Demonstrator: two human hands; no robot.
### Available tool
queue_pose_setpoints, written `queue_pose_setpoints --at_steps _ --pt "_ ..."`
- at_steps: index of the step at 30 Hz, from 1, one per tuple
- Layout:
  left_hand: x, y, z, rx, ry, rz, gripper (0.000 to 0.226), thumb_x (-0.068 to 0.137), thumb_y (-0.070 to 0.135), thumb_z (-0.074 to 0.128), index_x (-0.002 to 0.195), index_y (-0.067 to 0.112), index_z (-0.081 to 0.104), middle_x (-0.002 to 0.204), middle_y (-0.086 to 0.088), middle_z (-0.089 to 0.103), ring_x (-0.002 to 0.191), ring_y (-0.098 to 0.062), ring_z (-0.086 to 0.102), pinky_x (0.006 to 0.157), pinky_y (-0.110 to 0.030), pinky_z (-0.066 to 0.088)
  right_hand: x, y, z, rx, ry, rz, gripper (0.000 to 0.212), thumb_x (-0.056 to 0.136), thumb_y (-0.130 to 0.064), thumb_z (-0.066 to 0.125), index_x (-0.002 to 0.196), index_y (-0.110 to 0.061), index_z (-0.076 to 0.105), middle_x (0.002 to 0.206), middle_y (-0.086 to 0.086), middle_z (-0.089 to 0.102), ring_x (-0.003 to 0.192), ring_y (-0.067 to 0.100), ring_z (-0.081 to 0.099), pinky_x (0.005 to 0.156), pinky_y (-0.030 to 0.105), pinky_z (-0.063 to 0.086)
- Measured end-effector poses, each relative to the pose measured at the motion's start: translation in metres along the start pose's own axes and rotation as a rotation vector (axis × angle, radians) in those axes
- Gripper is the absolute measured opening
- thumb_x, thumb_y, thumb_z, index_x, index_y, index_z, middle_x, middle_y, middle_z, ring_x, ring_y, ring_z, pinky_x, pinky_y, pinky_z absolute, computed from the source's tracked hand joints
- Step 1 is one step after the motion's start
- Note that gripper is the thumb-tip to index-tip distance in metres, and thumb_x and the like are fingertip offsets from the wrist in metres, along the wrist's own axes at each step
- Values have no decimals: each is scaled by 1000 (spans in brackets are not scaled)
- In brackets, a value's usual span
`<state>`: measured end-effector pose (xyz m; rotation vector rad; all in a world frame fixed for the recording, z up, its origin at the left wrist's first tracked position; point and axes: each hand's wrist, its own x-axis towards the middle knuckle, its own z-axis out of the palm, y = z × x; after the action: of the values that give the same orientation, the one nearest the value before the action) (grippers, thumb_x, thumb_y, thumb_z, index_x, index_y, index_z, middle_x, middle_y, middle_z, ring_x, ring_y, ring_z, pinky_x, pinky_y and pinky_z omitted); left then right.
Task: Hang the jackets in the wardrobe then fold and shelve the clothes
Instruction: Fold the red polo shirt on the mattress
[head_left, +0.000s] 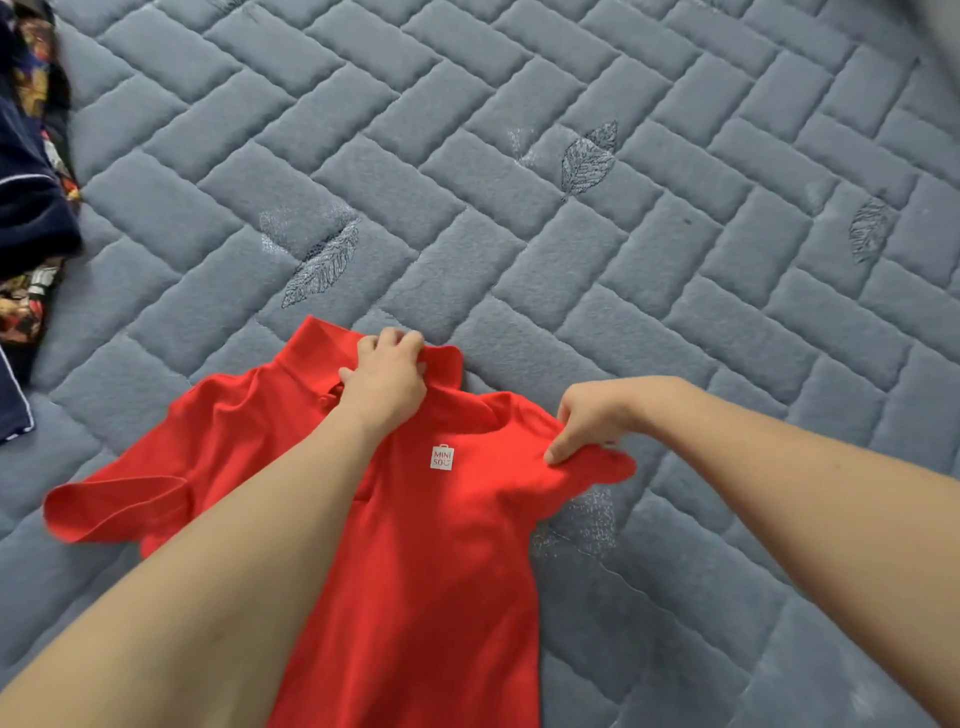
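Note:
A red polo shirt (447, 545) with a small white logo patch lies face up on the blue-grey quilted bed cover (571, 234), collar pointing away from me. My left hand (387, 376) grips the collar at its middle, fingers curled over the edge. My right hand (587, 415) pinches the fabric at the shirt's right shoulder, where the short sleeve is bunched. The left sleeve spreads out flat toward the left. My forearms hide part of the shirt's front and its lower hem runs out of view.
A heap of dark navy and patterned clothes (26, 208) lies at the left edge of the bed. The quilted cover with stitched leaf motifs stretches far beyond and to the right of the shirt.

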<state>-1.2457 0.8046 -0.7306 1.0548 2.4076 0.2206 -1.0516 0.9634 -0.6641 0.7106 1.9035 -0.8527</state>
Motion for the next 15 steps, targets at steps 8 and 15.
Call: queue_pose_setpoints --at_steps 8,15 --pt "2 -29 -7 419 92 229 30 91 12 48 121 13 52 134 -7 52 138 -28 37 117 -58 6 4 14 39 232 -286 43 32 87 -11 68 119 -9 61 112 11 66 104 28 63 94 40 48" --pt "16 -19 -35 265 138 280 30 74 -8 49 102 3 49 102 -24 52 93 -45 55 78 -51 43 -2 10 13 -87 80 244 26 90 -5 38 89 -2 63 81 9 70 74 26 68 48 21 44"
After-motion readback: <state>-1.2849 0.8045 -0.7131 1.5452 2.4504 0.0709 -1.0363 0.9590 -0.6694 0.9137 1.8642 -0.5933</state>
